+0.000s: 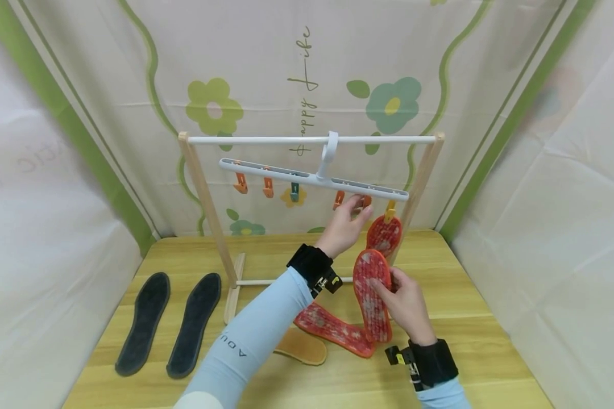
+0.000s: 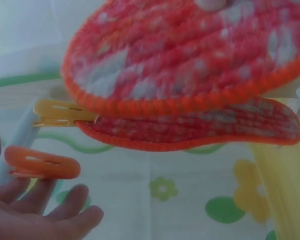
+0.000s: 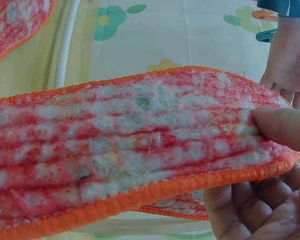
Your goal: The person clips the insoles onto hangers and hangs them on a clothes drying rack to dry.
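My right hand (image 1: 408, 301) holds a red-and-white quilted insole (image 1: 370, 284) with orange edging, thumb on its face and fingers behind. A similar insole (image 2: 200, 127) hangs from a yellow clip (image 1: 390, 212) at the hanger's right end, partly hidden behind the held one. Up under the grey hanger (image 1: 286, 172), my left hand (image 1: 344, 227) is at an orange clip (image 2: 42, 162). Its fingers lie along the clip's underside, and the thumb tip shows apart from it in the left wrist view.
The hanger hooks over the white bar (image 1: 256, 140) of a wooden rack (image 1: 204, 210), tilted down to the right. Other clips (image 1: 268, 184) hang along it. On the table lie two dark insoles (image 1: 143, 324), another red insole (image 1: 332, 329) and a tan one (image 1: 303, 346).
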`<act>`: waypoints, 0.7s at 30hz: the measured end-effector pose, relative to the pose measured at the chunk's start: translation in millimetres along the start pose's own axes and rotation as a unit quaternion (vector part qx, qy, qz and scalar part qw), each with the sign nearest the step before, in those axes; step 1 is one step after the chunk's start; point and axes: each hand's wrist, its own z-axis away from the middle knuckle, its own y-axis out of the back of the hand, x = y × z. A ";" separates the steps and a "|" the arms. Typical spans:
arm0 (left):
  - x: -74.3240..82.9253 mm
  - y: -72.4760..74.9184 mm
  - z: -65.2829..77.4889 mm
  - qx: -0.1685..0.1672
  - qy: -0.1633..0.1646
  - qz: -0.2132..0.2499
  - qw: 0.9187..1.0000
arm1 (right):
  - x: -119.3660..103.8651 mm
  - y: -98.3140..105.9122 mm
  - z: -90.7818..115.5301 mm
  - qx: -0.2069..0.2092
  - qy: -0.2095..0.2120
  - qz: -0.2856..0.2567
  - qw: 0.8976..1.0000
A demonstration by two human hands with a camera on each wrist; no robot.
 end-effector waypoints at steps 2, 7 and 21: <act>0.7 -0.9 0.6 0.003 0.010 0.003 1.000 | -1.0 -0.4 -1.6 -0.001 0.001 -0.001 1.000; 2.4 -1.9 3.2 0.006 0.018 0.016 1.000 | -3.6 -1.3 -5.0 -0.002 -0.002 -0.001 1.000; 11.9 -6.2 8.5 -0.019 0.030 0.038 0.999 | -14.1 -2.8 -17.1 0.000 0.026 0.005 1.000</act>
